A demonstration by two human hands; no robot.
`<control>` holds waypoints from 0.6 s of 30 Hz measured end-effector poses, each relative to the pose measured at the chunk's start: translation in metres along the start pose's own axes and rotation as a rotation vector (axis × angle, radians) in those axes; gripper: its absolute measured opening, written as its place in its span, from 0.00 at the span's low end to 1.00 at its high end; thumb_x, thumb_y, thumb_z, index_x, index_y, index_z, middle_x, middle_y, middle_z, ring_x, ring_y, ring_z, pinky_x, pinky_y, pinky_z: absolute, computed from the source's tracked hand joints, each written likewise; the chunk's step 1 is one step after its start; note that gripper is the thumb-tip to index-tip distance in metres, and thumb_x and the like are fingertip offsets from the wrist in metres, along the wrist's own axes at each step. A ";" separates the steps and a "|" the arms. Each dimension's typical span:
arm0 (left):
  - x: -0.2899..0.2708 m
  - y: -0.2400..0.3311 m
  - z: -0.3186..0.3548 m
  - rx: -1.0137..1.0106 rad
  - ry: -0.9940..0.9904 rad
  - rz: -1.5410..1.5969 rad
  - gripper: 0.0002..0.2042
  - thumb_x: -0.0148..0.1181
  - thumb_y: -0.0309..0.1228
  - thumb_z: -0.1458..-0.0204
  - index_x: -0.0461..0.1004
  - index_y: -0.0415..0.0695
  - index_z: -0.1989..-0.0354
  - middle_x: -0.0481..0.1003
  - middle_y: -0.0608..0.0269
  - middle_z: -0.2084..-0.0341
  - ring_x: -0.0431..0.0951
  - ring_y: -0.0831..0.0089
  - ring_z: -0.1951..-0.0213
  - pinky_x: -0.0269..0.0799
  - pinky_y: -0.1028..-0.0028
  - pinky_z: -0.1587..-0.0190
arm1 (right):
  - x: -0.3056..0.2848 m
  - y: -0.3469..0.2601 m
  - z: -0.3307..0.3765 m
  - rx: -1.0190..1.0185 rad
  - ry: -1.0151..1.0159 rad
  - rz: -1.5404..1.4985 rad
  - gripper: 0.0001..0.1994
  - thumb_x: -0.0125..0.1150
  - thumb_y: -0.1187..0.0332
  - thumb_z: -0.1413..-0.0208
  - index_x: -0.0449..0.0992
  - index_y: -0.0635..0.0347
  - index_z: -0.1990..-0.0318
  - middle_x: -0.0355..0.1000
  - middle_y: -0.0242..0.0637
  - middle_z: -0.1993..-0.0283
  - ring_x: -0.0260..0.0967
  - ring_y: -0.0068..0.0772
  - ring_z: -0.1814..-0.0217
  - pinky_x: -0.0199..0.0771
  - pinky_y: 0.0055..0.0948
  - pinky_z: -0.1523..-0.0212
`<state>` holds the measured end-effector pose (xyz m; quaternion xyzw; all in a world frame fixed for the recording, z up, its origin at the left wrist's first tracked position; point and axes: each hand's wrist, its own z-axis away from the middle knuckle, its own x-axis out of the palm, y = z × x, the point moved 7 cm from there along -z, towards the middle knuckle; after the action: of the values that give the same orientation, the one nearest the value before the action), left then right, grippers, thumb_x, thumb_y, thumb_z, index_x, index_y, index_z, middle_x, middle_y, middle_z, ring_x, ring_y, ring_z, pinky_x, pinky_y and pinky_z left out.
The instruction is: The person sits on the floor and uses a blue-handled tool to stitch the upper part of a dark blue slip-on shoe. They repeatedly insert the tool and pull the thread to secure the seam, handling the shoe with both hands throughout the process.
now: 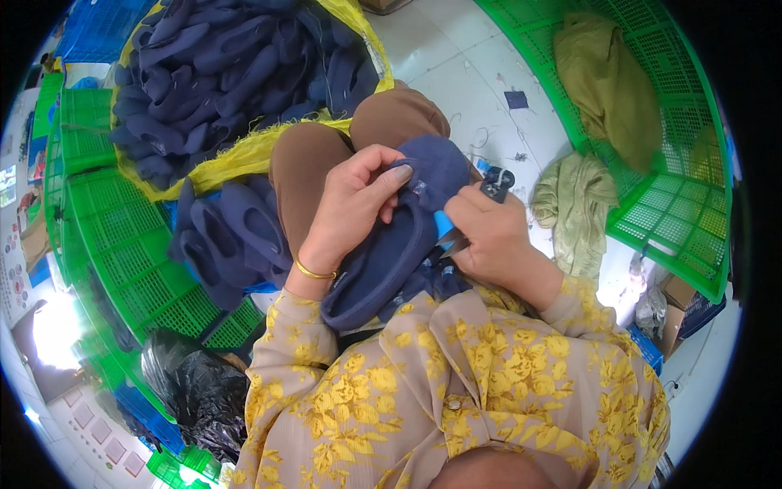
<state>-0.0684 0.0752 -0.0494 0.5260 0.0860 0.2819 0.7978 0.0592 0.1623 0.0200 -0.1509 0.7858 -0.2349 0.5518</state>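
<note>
A navy fabric slipper [379, 273] lies over my lap, its opening toward me and its rounded end pointing away. My left hand [350, 204] grips it, thumb and fingers pinched at the edge of the opening, near a small pale mark. My right hand [493, 228] is closed round a small cutting tool [453, 242] with a dark metal blade and blue and black parts. The blade lies close to the slipper's right side; whether it touches cannot be seen. More navy fabric [436, 281] sits beneath the slipper on my lap.
Beyond my knees stands a yellow woven sack [244, 151] heaped with navy slippers [236, 65]. Several more slippers [232, 228] lie left of my leg. Green plastic crates [114, 244] flank both sides. Olive cloth [611, 90] hangs over the right crate; a black plastic bag [191, 383] is at lower left.
</note>
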 end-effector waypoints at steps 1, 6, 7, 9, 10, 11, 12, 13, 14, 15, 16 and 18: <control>0.000 -0.003 -0.001 0.003 0.011 0.023 0.05 0.57 0.29 0.40 0.75 0.41 0.60 0.70 0.73 0.77 0.68 0.88 0.79 0.65 0.86 0.77 | 0.005 -0.001 0.000 -0.010 0.007 -0.029 0.08 0.62 0.74 0.65 0.68 0.56 0.76 0.61 0.36 0.77 0.64 0.42 0.76 0.63 0.34 0.76; -0.005 -0.011 0.000 0.018 0.080 0.091 0.05 0.58 0.28 0.40 0.75 0.40 0.60 0.71 0.72 0.77 0.69 0.86 0.80 0.66 0.85 0.77 | 0.007 0.002 0.012 0.005 0.006 -0.130 0.10 0.64 0.72 0.64 0.66 0.55 0.76 0.61 0.35 0.77 0.65 0.39 0.77 0.63 0.32 0.77; -0.004 -0.011 0.002 0.012 0.080 0.105 0.05 0.58 0.28 0.40 0.75 0.40 0.60 0.71 0.72 0.77 0.69 0.85 0.80 0.67 0.85 0.77 | 0.004 0.001 0.017 0.000 0.008 -0.131 0.11 0.64 0.71 0.64 0.65 0.55 0.76 0.61 0.35 0.77 0.65 0.37 0.77 0.64 0.32 0.76; -0.002 -0.011 0.005 0.001 0.078 0.134 0.05 0.58 0.28 0.40 0.75 0.39 0.60 0.72 0.71 0.77 0.69 0.85 0.79 0.67 0.84 0.77 | 0.001 0.002 0.024 0.040 -0.013 -0.169 0.10 0.64 0.72 0.64 0.65 0.56 0.77 0.61 0.35 0.77 0.65 0.38 0.76 0.63 0.32 0.77; -0.003 -0.011 0.006 0.002 0.088 0.140 0.05 0.58 0.27 0.41 0.75 0.40 0.60 0.72 0.71 0.77 0.70 0.85 0.79 0.68 0.84 0.76 | 0.001 0.003 0.026 0.061 -0.023 -0.188 0.10 0.63 0.73 0.64 0.66 0.57 0.77 0.61 0.36 0.77 0.65 0.38 0.76 0.63 0.33 0.77; -0.005 -0.011 0.007 0.003 0.097 0.146 0.04 0.58 0.26 0.42 0.75 0.40 0.61 0.71 0.72 0.77 0.70 0.85 0.79 0.68 0.85 0.75 | 0.000 0.005 0.024 0.094 0.003 -0.261 0.09 0.62 0.76 0.64 0.66 0.59 0.77 0.63 0.37 0.77 0.65 0.41 0.77 0.63 0.33 0.77; -0.007 -0.010 0.007 0.006 0.107 0.150 0.04 0.59 0.26 0.42 0.76 0.40 0.61 0.71 0.72 0.78 0.70 0.86 0.79 0.68 0.85 0.74 | 0.003 0.007 0.024 0.124 -0.012 -0.299 0.09 0.62 0.76 0.64 0.67 0.59 0.76 0.63 0.38 0.77 0.65 0.41 0.77 0.64 0.33 0.77; -0.009 -0.006 0.008 0.031 0.079 0.105 0.04 0.59 0.26 0.42 0.75 0.40 0.61 0.72 0.72 0.76 0.70 0.85 0.77 0.68 0.84 0.74 | 0.006 0.011 0.023 0.155 -0.028 -0.337 0.08 0.62 0.76 0.64 0.67 0.60 0.76 0.63 0.38 0.77 0.65 0.42 0.77 0.64 0.34 0.78; -0.011 -0.001 0.009 0.056 0.052 0.059 0.05 0.59 0.27 0.41 0.75 0.40 0.60 0.72 0.71 0.75 0.70 0.85 0.76 0.68 0.84 0.74 | 0.009 0.015 0.024 0.185 -0.043 -0.376 0.08 0.61 0.76 0.64 0.67 0.60 0.75 0.64 0.39 0.76 0.65 0.43 0.77 0.64 0.34 0.78; -0.011 0.003 0.010 0.080 0.022 0.012 0.05 0.59 0.28 0.41 0.75 0.40 0.60 0.72 0.71 0.74 0.71 0.85 0.74 0.68 0.84 0.74 | 0.010 0.016 0.024 0.182 -0.044 -0.371 0.08 0.61 0.76 0.64 0.67 0.60 0.75 0.64 0.39 0.76 0.65 0.43 0.77 0.64 0.34 0.78; -0.014 0.010 0.012 0.129 0.083 -0.081 0.06 0.59 0.29 0.41 0.75 0.40 0.60 0.73 0.72 0.73 0.70 0.85 0.74 0.67 0.84 0.74 | 0.011 0.017 0.024 0.179 -0.045 -0.365 0.08 0.61 0.76 0.64 0.67 0.61 0.75 0.64 0.40 0.76 0.65 0.44 0.78 0.64 0.34 0.78; -0.016 0.031 0.018 0.228 0.205 -0.267 0.08 0.60 0.32 0.42 0.75 0.40 0.60 0.73 0.72 0.72 0.70 0.86 0.73 0.66 0.84 0.74 | 0.014 0.018 0.025 0.182 -0.054 -0.359 0.08 0.61 0.76 0.64 0.68 0.61 0.75 0.65 0.40 0.76 0.66 0.44 0.78 0.64 0.35 0.79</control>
<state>-0.0852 0.0612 -0.0170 0.5654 0.2671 0.2143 0.7504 0.0784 0.1656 -0.0080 -0.2443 0.7068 -0.3953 0.5334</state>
